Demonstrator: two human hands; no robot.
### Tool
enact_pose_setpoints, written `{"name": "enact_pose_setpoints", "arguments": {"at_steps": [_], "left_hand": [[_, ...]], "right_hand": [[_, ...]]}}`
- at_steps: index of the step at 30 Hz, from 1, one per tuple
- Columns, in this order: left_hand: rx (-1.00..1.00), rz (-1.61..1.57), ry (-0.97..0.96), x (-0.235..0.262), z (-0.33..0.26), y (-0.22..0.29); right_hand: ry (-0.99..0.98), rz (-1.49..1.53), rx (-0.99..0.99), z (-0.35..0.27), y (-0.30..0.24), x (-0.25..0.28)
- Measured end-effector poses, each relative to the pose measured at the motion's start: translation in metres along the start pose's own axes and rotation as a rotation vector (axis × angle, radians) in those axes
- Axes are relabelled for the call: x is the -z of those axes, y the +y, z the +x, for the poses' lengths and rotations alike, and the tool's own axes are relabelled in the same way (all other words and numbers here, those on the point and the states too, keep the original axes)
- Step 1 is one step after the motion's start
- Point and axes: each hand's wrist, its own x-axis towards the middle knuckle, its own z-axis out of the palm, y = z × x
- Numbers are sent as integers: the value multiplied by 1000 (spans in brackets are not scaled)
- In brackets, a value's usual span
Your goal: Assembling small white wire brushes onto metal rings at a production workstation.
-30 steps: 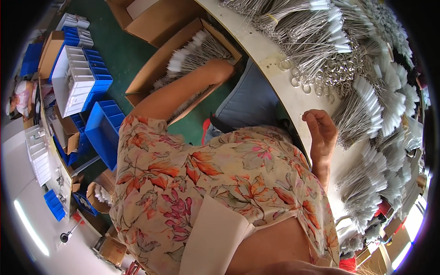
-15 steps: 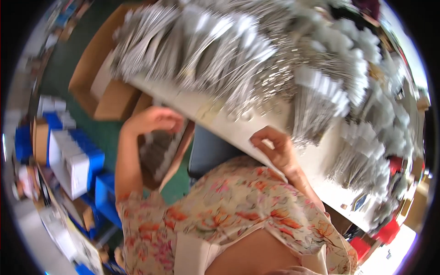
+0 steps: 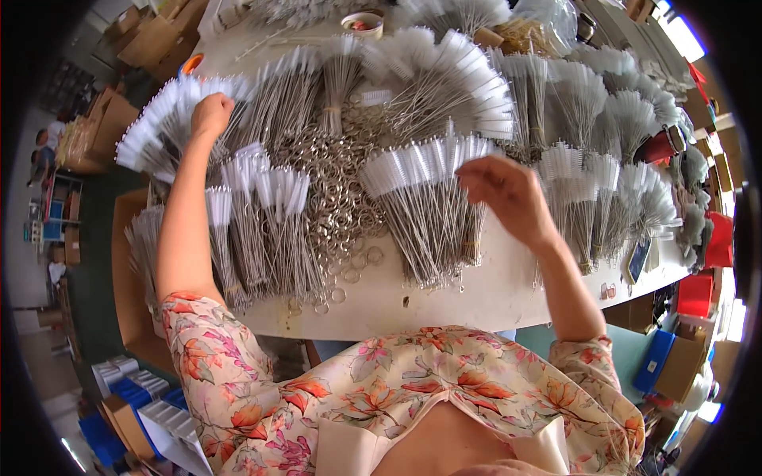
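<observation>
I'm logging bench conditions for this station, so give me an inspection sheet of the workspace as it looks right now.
Surface: white table, mostly covered, bare strip at the near edge.
Job's things: bundles of thin wire brushes with white bristle tips, fanned across the table; a heap of metal rings in the middle.
Clutter: small bowl at the far edge; loose rings by the near edge.
Hands: left hand closed on a fanned bundle at the far left; right hand open, over the brush tips of the middle bundle.
Cables: nothing seen.
Surroundings: cardboard boxes, blue bins on the floor, red containers at right.
</observation>
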Motion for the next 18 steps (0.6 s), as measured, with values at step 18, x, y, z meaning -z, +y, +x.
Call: {"name": "enact_pose_setpoints", "arguments": {"at_steps": [18], "left_hand": [[166,-487,511,6,10,35]], "right_hand": [[-201,-1197,-21,207,25,3]]}}
